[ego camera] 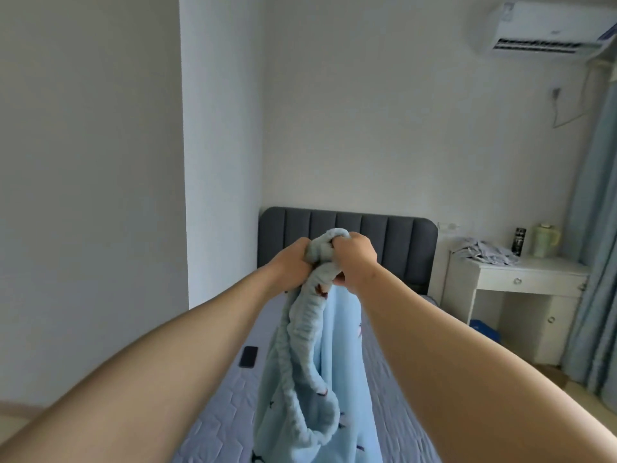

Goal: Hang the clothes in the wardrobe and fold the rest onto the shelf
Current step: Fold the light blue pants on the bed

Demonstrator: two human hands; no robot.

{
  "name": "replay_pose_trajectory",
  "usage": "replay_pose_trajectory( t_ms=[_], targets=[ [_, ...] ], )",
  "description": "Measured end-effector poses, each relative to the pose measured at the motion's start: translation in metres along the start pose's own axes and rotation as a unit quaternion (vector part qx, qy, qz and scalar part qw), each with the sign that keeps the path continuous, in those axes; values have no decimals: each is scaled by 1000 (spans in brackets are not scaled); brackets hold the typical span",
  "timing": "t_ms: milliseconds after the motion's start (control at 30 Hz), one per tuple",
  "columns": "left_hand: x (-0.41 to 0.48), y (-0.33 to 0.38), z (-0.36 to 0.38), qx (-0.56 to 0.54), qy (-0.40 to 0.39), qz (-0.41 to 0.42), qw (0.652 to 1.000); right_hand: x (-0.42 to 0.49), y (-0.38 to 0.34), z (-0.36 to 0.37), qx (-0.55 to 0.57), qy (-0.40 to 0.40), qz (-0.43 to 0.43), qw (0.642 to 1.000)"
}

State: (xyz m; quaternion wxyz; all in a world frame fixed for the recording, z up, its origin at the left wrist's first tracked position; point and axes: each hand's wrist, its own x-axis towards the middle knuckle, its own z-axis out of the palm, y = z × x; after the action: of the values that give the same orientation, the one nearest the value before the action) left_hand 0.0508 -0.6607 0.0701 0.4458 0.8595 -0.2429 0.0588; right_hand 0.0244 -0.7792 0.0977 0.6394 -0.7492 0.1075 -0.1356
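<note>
Hanging in loose folds over the bed, where a phone lies to the left, the pale blue fleecy garment looks soft, light and limp. It will likely sag wherever it is not held, and is best taken along its thick ribbed edge. Farther out, the left hand and right hand each curl their fingers tightly round its bunched top, knuckles close together, in front of the dark headboard; more crumpled clothes lie on the white desk far right.
</note>
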Motion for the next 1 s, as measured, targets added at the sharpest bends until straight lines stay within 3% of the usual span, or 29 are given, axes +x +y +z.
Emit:
replay_pose_trajectory(
  t_ms=[133, 300, 433, 567, 633, 700, 800, 933, 1000],
  targets=[
    [2, -23, 0, 110, 74, -40, 990, 2, -19, 1, 79, 39, -23, 996],
    [-10, -58, 4, 212, 96, -183, 955, 9, -47, -3, 178, 89, -103, 975],
    [-18, -60, -2, 165, 14, -332, 929, 20, -60, -10, 236, 90, -132, 958],
    [-22, -46, -15, -88, 52, -416, 904, 26, -56, -19, 263, 97, -101, 954],
    [-18, -39, -24, -170, 102, -387, 901, 27, -53, -22, 246, 130, -97, 956],
    [-11, -29, -35, -230, 147, -301, 914, 26, -50, -26, 237, 147, -109, 954],
    [-6, -16, -48, -284, 155, -188, 927, 25, -46, -38, 242, 169, -113, 949],
    [-7, -11, -56, -94, 138, -65, 984, 26, -44, -56, 244, 202, -100, 943],
    [-7, -7, -61, -4, 114, -63, 991, 28, -41, -62, 237, 210, -95, 944]
  ],
)
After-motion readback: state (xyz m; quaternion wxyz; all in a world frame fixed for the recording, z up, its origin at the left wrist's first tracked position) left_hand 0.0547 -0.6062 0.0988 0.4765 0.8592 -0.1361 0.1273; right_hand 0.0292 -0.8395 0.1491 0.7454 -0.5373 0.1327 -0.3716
